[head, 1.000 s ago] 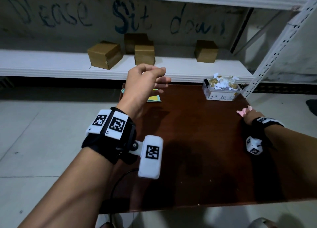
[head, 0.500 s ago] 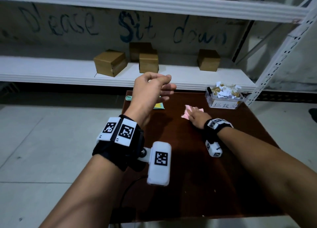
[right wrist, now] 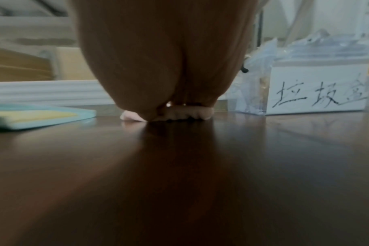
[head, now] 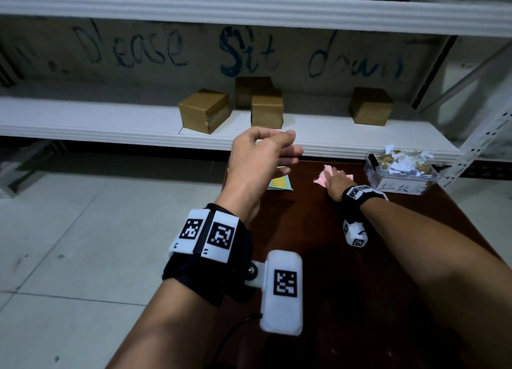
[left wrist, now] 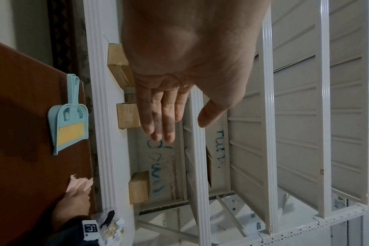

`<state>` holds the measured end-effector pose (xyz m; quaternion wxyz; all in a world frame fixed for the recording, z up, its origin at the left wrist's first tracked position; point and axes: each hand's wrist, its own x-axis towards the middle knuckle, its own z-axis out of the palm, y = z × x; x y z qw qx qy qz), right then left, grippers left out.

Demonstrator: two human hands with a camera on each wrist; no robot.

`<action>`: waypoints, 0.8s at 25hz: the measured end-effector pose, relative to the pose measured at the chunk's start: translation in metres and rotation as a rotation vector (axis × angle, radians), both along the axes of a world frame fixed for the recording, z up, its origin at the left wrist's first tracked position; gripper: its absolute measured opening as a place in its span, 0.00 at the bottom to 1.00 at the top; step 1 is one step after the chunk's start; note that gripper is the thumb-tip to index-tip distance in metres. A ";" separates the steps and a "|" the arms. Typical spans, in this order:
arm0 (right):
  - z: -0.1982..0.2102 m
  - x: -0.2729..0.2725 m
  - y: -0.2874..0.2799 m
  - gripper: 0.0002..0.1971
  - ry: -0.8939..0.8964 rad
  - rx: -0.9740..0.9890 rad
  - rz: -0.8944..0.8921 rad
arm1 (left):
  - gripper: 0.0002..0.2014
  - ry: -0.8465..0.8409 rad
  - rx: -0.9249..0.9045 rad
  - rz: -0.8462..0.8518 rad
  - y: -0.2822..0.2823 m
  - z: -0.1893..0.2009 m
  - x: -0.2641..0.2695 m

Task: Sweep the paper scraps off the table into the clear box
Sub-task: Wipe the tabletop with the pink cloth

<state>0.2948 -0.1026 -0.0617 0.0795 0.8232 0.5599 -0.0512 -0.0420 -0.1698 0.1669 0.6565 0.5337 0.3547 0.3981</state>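
Observation:
On the dark wooden table [head: 374, 299], my right hand [head: 335, 178] lies palm down at the far middle. Its fingers curl over a pink paper scrap [head: 320, 176], which pokes out past the fingertips [right wrist: 187, 114] in the right wrist view. The clear box [head: 399, 180], labelled and heaped with white and tan scraps, stands at the far right corner, just right of that hand. My left hand [head: 288, 147] hangs in the air above the table's far left. Its fingers [left wrist: 162, 116] are relaxed and hold nothing.
A teal dustpan with a yellow-bristled brush [left wrist: 70, 126] lies flat at the table's far left, partly hidden behind my left hand in the head view. Behind the table runs a white shelf with several cardboard boxes [head: 205, 110]. A metal rack post [head: 476, 152] rises beside the clear box.
My right hand brought the pink scrap from the table's right edge across to the far middle and now holds it on the tabletop. The left hand stayed raised.

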 end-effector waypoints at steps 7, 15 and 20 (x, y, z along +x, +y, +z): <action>-0.005 0.040 0.017 0.27 0.042 0.006 -0.155 | 0.15 0.022 -0.009 -0.017 0.002 -0.003 0.005; -0.004 0.046 0.015 0.27 0.069 -0.026 -0.146 | 0.14 -0.004 -0.031 -0.025 -0.007 -0.006 0.020; -0.003 0.043 0.010 0.27 0.069 -0.032 -0.142 | 0.12 -0.075 -0.022 0.035 -0.004 -0.004 0.020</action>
